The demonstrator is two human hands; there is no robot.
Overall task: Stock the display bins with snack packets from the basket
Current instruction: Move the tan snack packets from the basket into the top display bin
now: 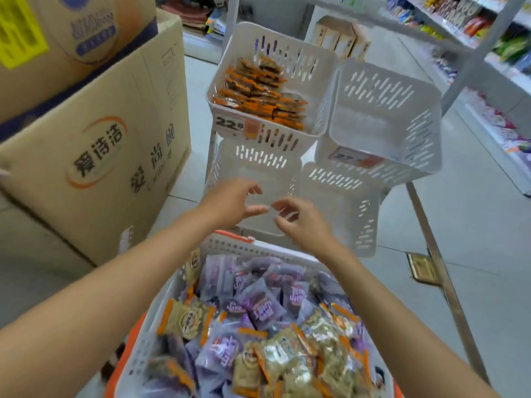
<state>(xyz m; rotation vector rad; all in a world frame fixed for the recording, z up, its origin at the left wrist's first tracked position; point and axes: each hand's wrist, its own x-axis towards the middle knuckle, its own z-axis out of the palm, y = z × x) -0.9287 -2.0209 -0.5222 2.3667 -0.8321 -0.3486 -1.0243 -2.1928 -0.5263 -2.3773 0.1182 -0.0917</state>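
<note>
The basket, white-walled with an orange rim, sits nearest the person and is heaped with snack packets: purple packets fill most of it, and orange-edged packets lie among them toward its near and right side. Just beyond the basket's far rim stand four white slotted display bins in two tiers. The lower left bin and the lower right bin, closest to the basket, hold nothing that can be seen. Farther beyond the basket and higher, the upper left bin carries a stack of orange packets and a price label on its front wall, while the upper right bin is tilted and bare inside. Both bare arms reach over the basket to the lower left bin. The left hand and the right hand hover there close together, fingertips nearly meeting, fingers loosely bent and gripping nothing; blur hides whether they touch the bin. Left of the basket stand large cardboard boxes, and beyond it to the right runs stocked store shelving.
</note>
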